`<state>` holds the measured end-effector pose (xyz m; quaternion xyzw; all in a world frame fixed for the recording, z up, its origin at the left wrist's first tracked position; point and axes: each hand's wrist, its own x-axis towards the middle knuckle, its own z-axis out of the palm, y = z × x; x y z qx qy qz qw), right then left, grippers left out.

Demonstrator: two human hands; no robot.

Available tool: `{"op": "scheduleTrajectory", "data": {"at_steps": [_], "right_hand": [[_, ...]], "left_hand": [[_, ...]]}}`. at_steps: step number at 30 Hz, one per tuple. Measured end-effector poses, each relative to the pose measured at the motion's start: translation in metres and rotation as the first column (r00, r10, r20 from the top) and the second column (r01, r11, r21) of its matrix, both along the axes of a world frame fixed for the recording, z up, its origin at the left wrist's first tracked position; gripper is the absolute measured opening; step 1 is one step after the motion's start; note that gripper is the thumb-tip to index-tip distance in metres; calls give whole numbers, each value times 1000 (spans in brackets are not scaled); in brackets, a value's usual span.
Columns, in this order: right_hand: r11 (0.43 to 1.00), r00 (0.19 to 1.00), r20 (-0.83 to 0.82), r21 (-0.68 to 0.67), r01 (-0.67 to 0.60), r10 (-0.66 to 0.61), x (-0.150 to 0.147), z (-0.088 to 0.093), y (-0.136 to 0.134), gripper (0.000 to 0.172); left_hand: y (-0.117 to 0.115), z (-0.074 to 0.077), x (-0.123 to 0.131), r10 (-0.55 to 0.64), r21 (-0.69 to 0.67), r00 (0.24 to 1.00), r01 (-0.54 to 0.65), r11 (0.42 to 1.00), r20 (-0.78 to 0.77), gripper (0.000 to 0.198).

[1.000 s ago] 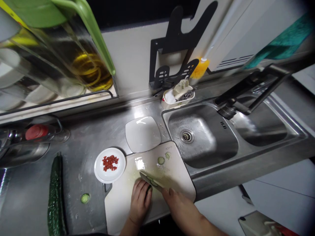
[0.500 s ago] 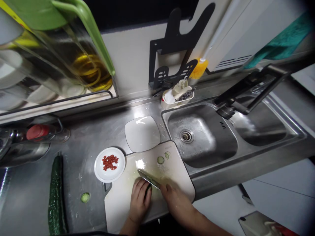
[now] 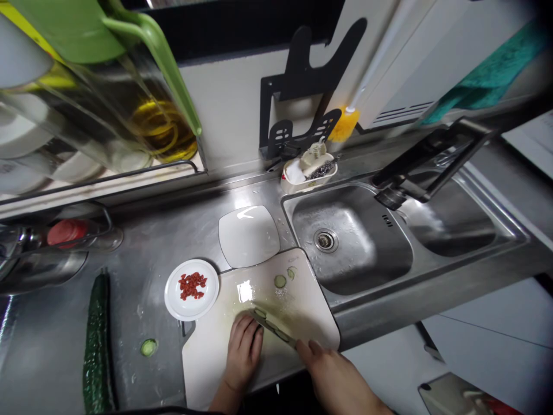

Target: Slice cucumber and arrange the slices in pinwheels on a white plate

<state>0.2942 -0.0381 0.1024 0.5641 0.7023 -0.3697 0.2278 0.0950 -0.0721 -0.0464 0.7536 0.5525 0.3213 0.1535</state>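
My right hand's (image 3: 326,366) fingers clamp the knife (image 3: 271,327), cucumber slices (image 3: 260,313) clinging to its blade. Left hand (image 3: 243,349) curls beside it; grip hidden, cannot tell. Two slices (image 3: 280,281) lie on the cutting board (image 3: 207,357). I judge slicing partway; the cucumber (image 3: 97,340) on the bench (image 3: 142,248) looks uncut.

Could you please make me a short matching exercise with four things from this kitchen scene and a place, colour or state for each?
Column one
1. Knife
2. Long cucumber
3. Round plate
4. Square plate

Column two
A. Just left of the sink in the picture
B. Bears small red pieces
C. Gripped in the right hand
D. Dark green

Right pairs: 1-C; 2-D; 3-B; 4-A
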Motion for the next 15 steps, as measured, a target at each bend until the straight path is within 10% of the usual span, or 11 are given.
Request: {"op": "scheduleTrajectory", "data": {"at_steps": [15], "right_hand": [[999,999,27,-22,-29,30,1,1,-1,54]], "left_hand": [[-1,-5,-2,-10,-14,1000,10,1000,9,24]]}}
